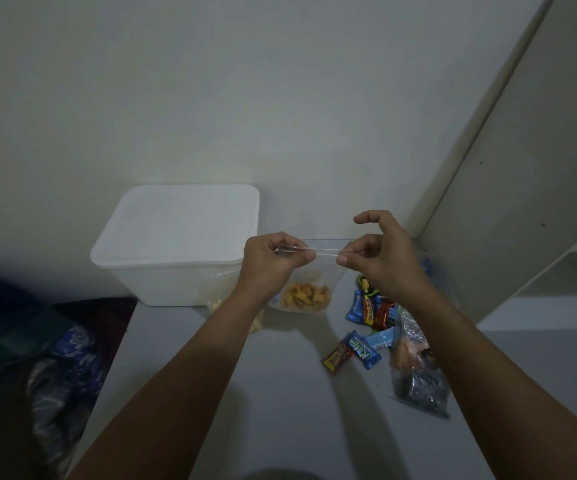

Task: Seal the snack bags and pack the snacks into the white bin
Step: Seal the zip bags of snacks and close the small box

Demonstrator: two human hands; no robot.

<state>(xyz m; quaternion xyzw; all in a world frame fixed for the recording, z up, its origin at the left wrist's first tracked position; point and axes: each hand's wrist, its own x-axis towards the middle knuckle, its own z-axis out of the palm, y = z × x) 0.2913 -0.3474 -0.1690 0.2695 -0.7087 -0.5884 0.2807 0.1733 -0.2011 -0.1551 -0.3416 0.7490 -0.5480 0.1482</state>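
Left hand (273,261) and right hand (380,258) pinch the zip strip of a clear snack bag (306,292) between them. Sealing appears under way; wrapped candies (366,327) below the right hand and the lidded white bin (176,244) left of the left hand suggest packing has not begun

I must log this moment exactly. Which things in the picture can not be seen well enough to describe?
Head view only:
- White bin: the lid hides its inside.
- Clear bag of orange snacks: whether its top strip is sealed is too fine to tell; left hand and right hand pinch it.
- Second bag with pale snacks: mostly behind the left forearm.
- Wrapped candies: small, most labels unreadable.
- Dark bag: contents unclear.
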